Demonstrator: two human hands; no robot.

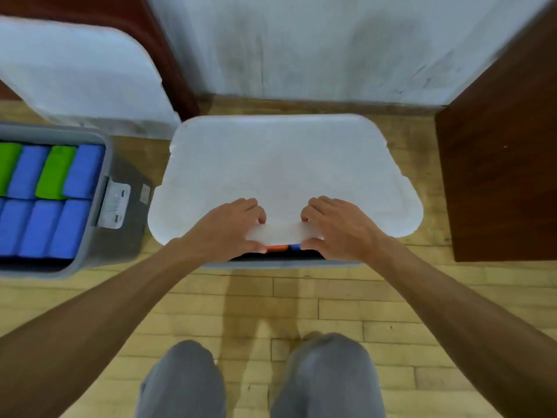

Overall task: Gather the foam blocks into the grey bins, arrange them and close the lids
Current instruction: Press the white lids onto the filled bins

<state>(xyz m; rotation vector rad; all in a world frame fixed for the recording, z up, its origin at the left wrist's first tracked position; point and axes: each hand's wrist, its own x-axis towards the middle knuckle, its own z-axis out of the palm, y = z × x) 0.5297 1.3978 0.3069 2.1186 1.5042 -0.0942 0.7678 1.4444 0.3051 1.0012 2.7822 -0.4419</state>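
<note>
A white lid (283, 167) lies over the grey bin (283, 263) straight ahead. My left hand (232, 227) and my right hand (337, 227) both grip the lid's near edge, fingers on top and thumbs under it. That edge is raised a little, and in the gap show an orange foam block (277, 247) and a blue foam block (295, 246). To the left stands a second grey bin (99, 224), uncovered and packed with rows of blue foam blocks (39, 227) and green foam blocks (55, 171). Its white lid (81, 73) stands tilted up behind it.
A dark wooden panel (500, 164) stands at the right, close to the lid's corner. A pale wall (331, 46) rises just behind the bins. Wooden floor (301, 309) stretches in front, with my knees (259, 378) at the bottom.
</note>
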